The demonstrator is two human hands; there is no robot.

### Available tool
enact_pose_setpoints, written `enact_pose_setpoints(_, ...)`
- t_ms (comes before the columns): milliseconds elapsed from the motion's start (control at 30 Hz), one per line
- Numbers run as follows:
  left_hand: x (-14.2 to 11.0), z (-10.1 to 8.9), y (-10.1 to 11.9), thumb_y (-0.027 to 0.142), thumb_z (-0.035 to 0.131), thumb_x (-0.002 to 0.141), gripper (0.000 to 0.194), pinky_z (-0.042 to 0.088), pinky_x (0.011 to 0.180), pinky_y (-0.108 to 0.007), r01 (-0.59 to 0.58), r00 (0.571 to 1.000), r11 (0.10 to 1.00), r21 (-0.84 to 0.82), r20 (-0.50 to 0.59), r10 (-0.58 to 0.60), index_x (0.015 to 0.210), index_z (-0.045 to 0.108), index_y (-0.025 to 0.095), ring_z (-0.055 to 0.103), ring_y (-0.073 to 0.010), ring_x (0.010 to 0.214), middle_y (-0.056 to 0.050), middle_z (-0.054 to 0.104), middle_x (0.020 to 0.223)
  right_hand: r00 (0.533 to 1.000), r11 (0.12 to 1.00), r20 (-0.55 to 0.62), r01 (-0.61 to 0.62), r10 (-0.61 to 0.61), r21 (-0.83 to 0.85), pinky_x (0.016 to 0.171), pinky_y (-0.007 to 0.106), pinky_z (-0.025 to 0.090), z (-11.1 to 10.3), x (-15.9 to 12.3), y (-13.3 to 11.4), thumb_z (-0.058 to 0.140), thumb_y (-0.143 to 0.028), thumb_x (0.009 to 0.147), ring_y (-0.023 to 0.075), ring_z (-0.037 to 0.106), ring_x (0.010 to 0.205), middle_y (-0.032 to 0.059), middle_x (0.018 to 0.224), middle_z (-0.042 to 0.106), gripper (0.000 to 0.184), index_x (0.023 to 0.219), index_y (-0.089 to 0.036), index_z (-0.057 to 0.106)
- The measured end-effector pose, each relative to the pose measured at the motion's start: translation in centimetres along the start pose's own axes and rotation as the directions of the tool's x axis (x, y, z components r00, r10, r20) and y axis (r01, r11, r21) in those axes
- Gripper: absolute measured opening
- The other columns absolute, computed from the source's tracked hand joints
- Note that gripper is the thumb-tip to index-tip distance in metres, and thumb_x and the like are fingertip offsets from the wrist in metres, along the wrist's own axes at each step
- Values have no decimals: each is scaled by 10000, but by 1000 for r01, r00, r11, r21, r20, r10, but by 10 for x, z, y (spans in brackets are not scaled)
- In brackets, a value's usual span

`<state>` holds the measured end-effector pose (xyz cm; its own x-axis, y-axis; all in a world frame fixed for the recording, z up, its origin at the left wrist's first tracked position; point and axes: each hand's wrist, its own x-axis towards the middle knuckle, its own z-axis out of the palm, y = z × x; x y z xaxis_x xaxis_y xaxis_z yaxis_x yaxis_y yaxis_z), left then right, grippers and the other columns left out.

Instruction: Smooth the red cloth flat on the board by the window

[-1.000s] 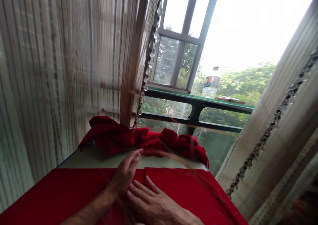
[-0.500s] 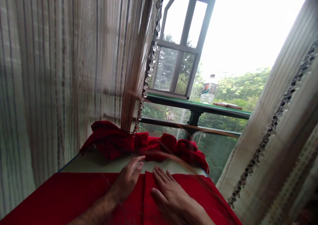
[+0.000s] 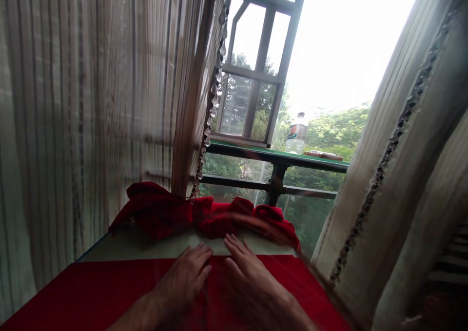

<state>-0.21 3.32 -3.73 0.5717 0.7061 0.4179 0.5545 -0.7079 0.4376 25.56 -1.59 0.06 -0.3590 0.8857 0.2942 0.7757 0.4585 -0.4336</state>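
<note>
Red cloth (image 3: 98,292) lies spread flat over the near part of a pale tabletop (image 3: 120,248). My left hand (image 3: 190,270) is low over the cloth, palm down with fingers stretched toward its far edge. Beside it, a little to the right, my right hand (image 3: 246,267) is also palm down, fingers extended and thumb apart, the tips past the cloth's edge. Neither hand holds anything; whether they press on the cloth is hard to tell. Farther back lies a bunched heap of red cloth (image 3: 157,214) along the table's far end.
Striped sheer curtains (image 3: 91,102) with bead trim hang at the left, and another curtain (image 3: 365,184) hangs at the right. Beyond the table, a window ledge (image 3: 248,151) carries a plastic bottle (image 3: 297,136) and a flat brown object (image 3: 323,155). A window sash (image 3: 252,75) stands swung outward.
My left hand has turned flatter, palm down. The right hand's fingers have moved slightly forward, past the cloth's edge. The view has shifted a little, with the window scene sliding left.
</note>
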Motion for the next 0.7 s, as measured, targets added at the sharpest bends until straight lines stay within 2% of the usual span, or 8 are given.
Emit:
enact_pose_setpoints(100, -1, -1, -1, 372, 499, 1115, 498, 321, 1382, -586, 0, 1000, 1000, -16, -3, 0, 1557, 699, 258, 530, -373, 1581, -73, 649, 1633, 995, 999, -88, -32, 35, 34, 1413, 653, 184, -5, 1, 15, 471, -404, 1142, 350, 313, 1717, 203, 1812, 421, 597, 1699, -187, 479)
enact_pose_setpoints(267, 0, -6, 6, 319, 501, 1094, 518, 327, 1373, -623, 4, 1000, 1000, -23, 30, -3, 1568, 689, 227, 514, -377, 1592, -94, 636, 1643, 988, 987, -141, -35, 57, 157, 1407, 628, 222, -2, -1, 24, 497, -461, 1142, 345, 385, 1689, 200, 1758, 518, 548, 1610, -198, 610)
enact_pose_setpoints(433, 1, -10, 10, 272, 517, 1083, 524, 333, 1377, -588, 4, 998, 1000, -5, 58, -4, 1583, 672, 263, 503, -337, 1605, -72, 636, 1646, 970, 935, -213, -37, 119, 352, 1396, 617, 262, 0, 2, 27, 491, -687, 1105, 353, 469, 1645, 183, 1704, 597, 653, 1508, -223, 712)
enact_pose_setpoints(600, -3, -6, -2, 311, 493, 1107, 522, 337, 1368, -595, -15, 999, 1000, 15, 46, 14, 1598, 657, 243, 504, -346, 1601, -83, 617, 1662, 920, 813, -275, -73, 278, 577, 1316, 577, 411, -3, 8, 44, 435, -865, 1031, 389, 593, 1544, 184, 1580, 716, 831, 1388, -205, 791)
enact_pose_setpoints(700, -2, -1, -12, 343, 511, 1114, 503, 343, 1368, -563, -25, 1000, 1000, 19, 15, 25, 1587, 671, 287, 520, -340, 1590, -54, 631, 1652, 886, 720, -286, -74, 366, 690, 1149, 556, 571, -4, 12, 56, 447, -881, 1006, 397, 712, 1407, 192, 1416, 812, 834, 1277, -189, 827)
